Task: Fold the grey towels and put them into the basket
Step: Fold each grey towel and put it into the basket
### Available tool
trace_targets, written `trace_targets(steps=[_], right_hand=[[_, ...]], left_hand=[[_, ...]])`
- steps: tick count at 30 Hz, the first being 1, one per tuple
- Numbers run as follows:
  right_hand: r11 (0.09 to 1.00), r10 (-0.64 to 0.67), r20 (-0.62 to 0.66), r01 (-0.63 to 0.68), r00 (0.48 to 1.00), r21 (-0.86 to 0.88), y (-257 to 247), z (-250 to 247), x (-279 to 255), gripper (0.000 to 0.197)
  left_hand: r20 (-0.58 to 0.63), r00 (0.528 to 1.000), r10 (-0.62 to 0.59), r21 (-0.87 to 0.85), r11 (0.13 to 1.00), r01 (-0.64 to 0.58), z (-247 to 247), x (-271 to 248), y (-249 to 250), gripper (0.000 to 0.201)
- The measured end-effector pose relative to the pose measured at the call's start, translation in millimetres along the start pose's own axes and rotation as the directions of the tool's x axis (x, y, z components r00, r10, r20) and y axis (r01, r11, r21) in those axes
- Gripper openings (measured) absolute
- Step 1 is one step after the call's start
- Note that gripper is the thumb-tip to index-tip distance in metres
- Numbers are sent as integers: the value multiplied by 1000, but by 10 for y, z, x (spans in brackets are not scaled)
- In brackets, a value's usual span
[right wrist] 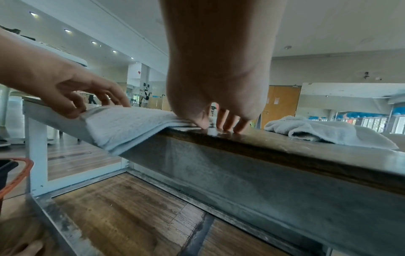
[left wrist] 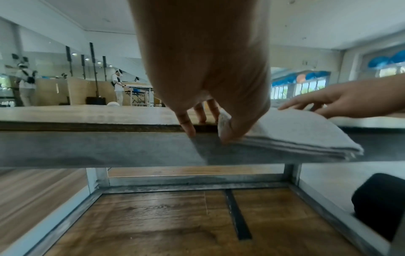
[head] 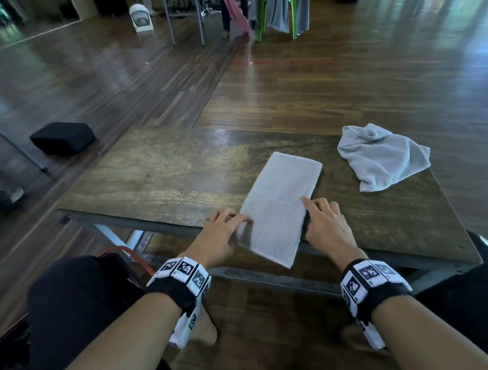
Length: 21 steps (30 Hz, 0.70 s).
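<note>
A folded grey towel [head: 280, 208] lies lengthwise on the wooden table [head: 158, 171], its near end hanging over the front edge. My left hand [head: 230, 227] pinches the towel's left edge between thumb and fingers; the left wrist view shows that edge of the towel [left wrist: 285, 131] lifted a little. My right hand [head: 322, 223] rests at the right edge, index finger straight on top of the towel, thumb [right wrist: 200, 121] touching its side, other fingers on the table. A second grey towel [head: 381, 156] lies crumpled at the far right of the table.
A dark basket with an orange rim [right wrist: 19, 173] stands on the floor at my lower left, mostly hidden by my knee. A black bag [head: 63, 136] lies on the floor beyond the table's left end. Grey cloths [head: 280, 9] hang from a rack far behind.
</note>
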State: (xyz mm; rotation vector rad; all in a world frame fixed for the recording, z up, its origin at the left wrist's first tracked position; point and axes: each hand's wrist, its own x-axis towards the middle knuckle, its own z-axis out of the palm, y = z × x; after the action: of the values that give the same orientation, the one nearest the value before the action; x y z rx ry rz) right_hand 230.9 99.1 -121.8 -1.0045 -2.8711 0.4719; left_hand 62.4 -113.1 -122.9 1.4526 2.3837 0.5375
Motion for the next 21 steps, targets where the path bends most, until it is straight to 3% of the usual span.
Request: trace_targets(steps=[3,6,12,15,18,21], right_hand=[[1000,-14,14,14,1000,-1,-6,13,-96,69],[1000,-14,37,14,999,2,-2,10,-193,76],[999,-2,59,-1,998,49,1,-35,-276,85],[998,-7,60,3,998,63,4,-8,-304,78],[995,-17,100,7,995,99,14,-31,-319,68],[996,-77,125,70,989,62,28,-73,-356,74]], left_hand=[[-23,1000,10,166,986,-6,56,-25,48,81],[-124,992,0,215,976,27,81,2,123,75],[-188,980,-68,-4,998,68,91,49,164,47],[-246,966,-74,-109,993,48,86,85,196,25],[-313,950,-15,-147,989,-33,52,113,286,25],[-337,941,-30,-263,963,-63,-18,120,453,19]])
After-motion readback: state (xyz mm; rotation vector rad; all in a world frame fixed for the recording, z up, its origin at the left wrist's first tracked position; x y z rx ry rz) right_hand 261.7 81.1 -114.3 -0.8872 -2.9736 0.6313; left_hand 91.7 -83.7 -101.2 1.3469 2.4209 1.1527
